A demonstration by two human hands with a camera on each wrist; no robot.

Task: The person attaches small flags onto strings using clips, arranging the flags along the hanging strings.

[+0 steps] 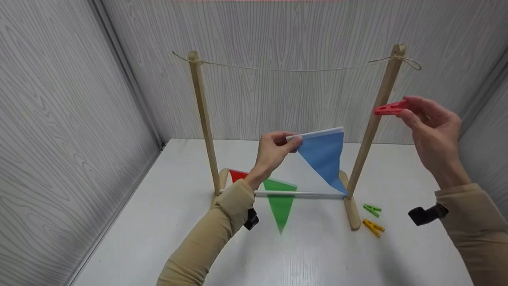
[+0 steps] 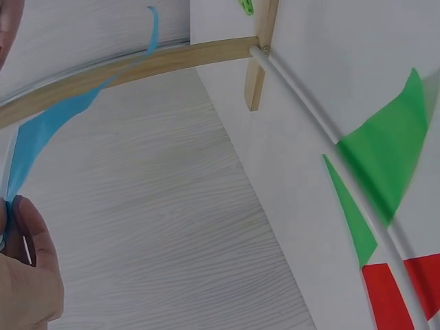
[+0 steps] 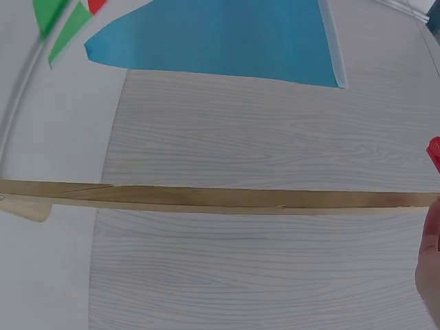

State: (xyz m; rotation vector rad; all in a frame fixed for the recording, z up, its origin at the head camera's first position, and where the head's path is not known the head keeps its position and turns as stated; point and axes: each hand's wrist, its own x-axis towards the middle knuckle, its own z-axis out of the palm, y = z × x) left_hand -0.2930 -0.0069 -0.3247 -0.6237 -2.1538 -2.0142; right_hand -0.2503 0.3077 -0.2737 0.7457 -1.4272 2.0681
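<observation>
A blue triangular pennant (image 1: 323,153) with a white top edge hangs from my left hand (image 1: 276,151), whose thumb and fingers pinch its left top corner. Its point dangles down near the right post's foot in the head view. My right hand (image 1: 434,131) is raised at the right and pinches a red clothespin (image 1: 391,108) between thumb and fingers, in front of the right wooden post (image 1: 375,115). Above both hands, a thin string (image 1: 293,70) runs between the tops of the two posts. In the right wrist view the blue pennant (image 3: 227,41) spreads broadly, point to the left.
The left post (image 1: 204,123) stands beyond my left forearm. A white rod (image 1: 313,194) joins the posts low down. Across it lie a green pennant (image 1: 281,204) and a red pennant (image 1: 237,174). Green (image 1: 372,209) and yellow (image 1: 373,228) clothespins lie by the right foot.
</observation>
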